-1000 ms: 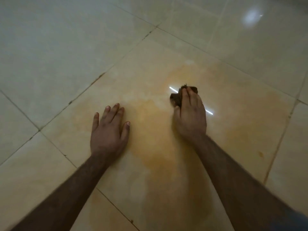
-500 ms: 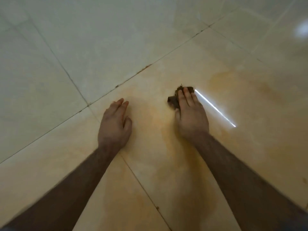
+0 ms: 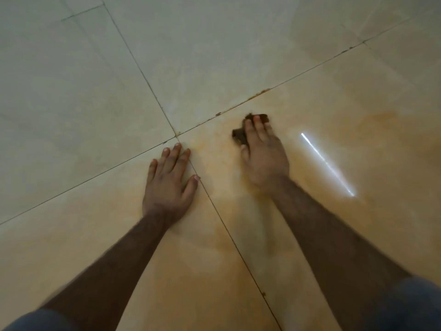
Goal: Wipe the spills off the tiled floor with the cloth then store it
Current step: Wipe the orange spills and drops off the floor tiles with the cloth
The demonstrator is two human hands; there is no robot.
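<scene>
No text, label, brand, number or sign can be read anywhere on the floor or cloth.

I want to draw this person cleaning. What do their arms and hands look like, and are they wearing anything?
Both arms are bare from the elbows down. The left hand and right hand wear no gloves, rings or watch that I can see. Short blue-grey sleeves show at the bottom corners, blurred.

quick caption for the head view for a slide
Right hand presses a dark cloth onto an orange-stained tile while the left hand rests flat on the floor.
</scene>
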